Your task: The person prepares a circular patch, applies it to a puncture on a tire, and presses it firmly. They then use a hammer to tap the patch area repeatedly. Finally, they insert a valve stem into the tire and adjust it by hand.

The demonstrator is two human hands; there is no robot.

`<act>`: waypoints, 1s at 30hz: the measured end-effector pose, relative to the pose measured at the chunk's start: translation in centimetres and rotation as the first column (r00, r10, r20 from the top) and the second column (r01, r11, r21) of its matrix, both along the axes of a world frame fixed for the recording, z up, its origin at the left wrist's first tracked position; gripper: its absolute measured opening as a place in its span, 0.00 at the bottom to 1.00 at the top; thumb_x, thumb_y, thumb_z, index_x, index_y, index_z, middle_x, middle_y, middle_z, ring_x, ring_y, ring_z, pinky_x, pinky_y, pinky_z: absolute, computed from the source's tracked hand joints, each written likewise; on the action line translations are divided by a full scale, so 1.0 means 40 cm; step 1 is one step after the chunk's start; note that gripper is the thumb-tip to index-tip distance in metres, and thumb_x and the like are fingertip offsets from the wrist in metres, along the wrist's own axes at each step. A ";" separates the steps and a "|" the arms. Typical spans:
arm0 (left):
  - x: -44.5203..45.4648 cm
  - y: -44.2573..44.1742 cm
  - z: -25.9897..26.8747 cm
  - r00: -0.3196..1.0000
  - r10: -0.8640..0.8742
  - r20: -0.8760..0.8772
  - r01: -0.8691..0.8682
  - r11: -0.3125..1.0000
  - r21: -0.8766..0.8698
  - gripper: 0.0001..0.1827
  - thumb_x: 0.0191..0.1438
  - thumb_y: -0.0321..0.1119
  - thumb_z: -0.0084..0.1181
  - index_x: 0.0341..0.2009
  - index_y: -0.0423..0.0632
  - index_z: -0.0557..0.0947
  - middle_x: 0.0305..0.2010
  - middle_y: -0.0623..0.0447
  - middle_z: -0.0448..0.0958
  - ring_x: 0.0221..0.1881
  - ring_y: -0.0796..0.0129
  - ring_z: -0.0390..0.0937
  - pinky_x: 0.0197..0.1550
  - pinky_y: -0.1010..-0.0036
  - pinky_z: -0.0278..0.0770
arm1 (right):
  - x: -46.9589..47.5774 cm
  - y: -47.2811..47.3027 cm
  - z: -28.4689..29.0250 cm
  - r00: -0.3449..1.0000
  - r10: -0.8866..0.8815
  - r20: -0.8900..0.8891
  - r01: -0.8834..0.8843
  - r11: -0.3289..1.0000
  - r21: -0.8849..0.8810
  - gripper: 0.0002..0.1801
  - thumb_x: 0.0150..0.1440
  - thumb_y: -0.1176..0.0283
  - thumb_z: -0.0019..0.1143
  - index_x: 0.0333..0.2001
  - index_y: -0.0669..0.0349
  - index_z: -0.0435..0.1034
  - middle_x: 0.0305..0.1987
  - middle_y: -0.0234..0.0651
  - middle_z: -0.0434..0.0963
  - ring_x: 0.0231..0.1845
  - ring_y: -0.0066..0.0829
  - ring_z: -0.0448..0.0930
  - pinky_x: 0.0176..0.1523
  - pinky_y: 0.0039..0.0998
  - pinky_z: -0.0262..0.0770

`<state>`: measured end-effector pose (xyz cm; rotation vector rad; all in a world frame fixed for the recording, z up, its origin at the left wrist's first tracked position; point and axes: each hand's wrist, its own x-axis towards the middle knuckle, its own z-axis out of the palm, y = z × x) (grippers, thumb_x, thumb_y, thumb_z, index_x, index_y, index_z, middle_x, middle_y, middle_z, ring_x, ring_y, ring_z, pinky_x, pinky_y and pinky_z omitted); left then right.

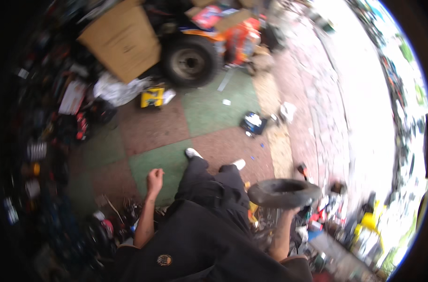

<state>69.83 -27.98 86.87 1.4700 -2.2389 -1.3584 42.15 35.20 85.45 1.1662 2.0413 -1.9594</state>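
Observation:
My right hand (294,210) holds a dark rubber ring, which looks like a small tire (270,197), from below at its near edge. The ring lies nearly flat in the air at my right side and hides most of my fingers. On the other side, my left hand (155,180) hangs over the green floor tiles with its fingers curled in. Nothing shows in that hand, and the blur hides how tightly the fingers close. My white shoes stand on the checkered floor between the two hands.
Ahead stands a large black wheel (190,63) next to a big cardboard box (126,42). A yellow box (152,97) and a dark blue-and-white object (253,123) lie on the floor. Assorted clutter lines the left side. Beside my right arm are more parts and a yellow object (370,220).

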 end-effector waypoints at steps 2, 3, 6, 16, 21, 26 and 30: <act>0.098 -0.038 -0.012 0.992 0.080 0.100 -0.086 0.995 0.051 0.17 0.63 0.42 0.56 0.31 0.40 0.83 0.27 0.45 0.83 0.31 0.51 0.83 0.37 0.62 0.77 | -0.083 -0.143 -0.013 0.991 0.137 -0.008 -0.137 0.990 -0.013 0.27 0.69 0.53 0.41 0.60 0.61 0.70 0.54 0.35 0.80 0.50 0.36 0.82 0.57 0.39 0.78; 0.160 -0.061 -0.035 0.973 0.144 0.179 -0.156 0.986 0.054 0.19 0.63 0.43 0.55 0.30 0.40 0.83 0.27 0.44 0.82 0.31 0.47 0.81 0.36 0.59 0.76 | -0.111 -0.201 -0.019 0.982 0.188 -0.010 -0.188 0.982 -0.005 0.27 0.69 0.53 0.41 0.60 0.61 0.70 0.54 0.35 0.80 0.50 0.36 0.82 0.57 0.39 0.78; 0.429 -0.097 -0.071 0.802 0.458 0.385 -0.523 0.848 0.081 0.22 0.66 0.45 0.53 0.28 0.39 0.81 0.24 0.42 0.77 0.28 0.50 0.77 0.34 0.57 0.74 | -0.199 -0.464 -0.055 0.931 0.364 0.018 -0.364 0.931 0.003 0.27 0.69 0.53 0.41 0.61 0.61 0.70 0.54 0.35 0.80 0.51 0.36 0.82 0.57 0.38 0.78; 0.956 0.396 -0.278 0.567 0.581 0.584 -0.415 0.814 -0.407 0.09 0.57 0.36 0.58 0.30 0.44 0.81 0.29 0.41 0.79 0.34 0.44 0.78 0.41 0.50 0.74 | -0.320 -1.592 -0.161 0.530 0.847 -0.030 -0.847 0.527 -0.068 0.27 0.69 0.53 0.41 0.61 0.61 0.70 0.54 0.35 0.80 0.51 0.36 0.81 0.57 0.38 0.77; 0.922 0.486 -0.302 0.325 0.866 0.379 -0.894 0.412 -0.176 0.10 0.57 0.38 0.55 0.31 0.47 0.82 0.30 0.43 0.81 0.37 0.43 0.79 0.42 0.48 0.72 | -0.165 -2.136 -0.213 0.344 0.934 -0.095 -0.937 0.337 -0.088 0.27 0.70 0.52 0.41 0.61 0.61 0.70 0.54 0.35 0.80 0.51 0.35 0.81 0.57 0.37 0.77; 0.797 0.417 -0.230 0.367 0.599 0.711 -0.745 0.648 -0.161 0.16 0.59 0.41 0.53 0.23 0.48 0.82 0.32 0.42 0.82 0.37 0.42 0.78 0.44 0.47 0.72 | 0.133 -2.660 -0.252 0.136 0.984 -0.116 -0.985 0.122 -0.122 0.27 0.70 0.52 0.40 0.61 0.60 0.70 0.54 0.35 0.80 0.52 0.35 0.81 0.58 0.37 0.77; 0.800 0.280 -0.237 0.270 0.790 0.550 -0.763 0.524 -0.379 0.21 0.60 0.46 0.54 0.21 0.46 0.80 0.25 0.43 0.80 0.34 0.45 0.79 0.43 0.50 0.72 | 0.438 -3.011 -0.242 -0.019 0.994 -0.104 -0.987 -0.035 -0.157 0.27 0.70 0.52 0.40 0.61 0.60 0.70 0.54 0.35 0.80 0.52 0.35 0.81 0.58 0.37 0.76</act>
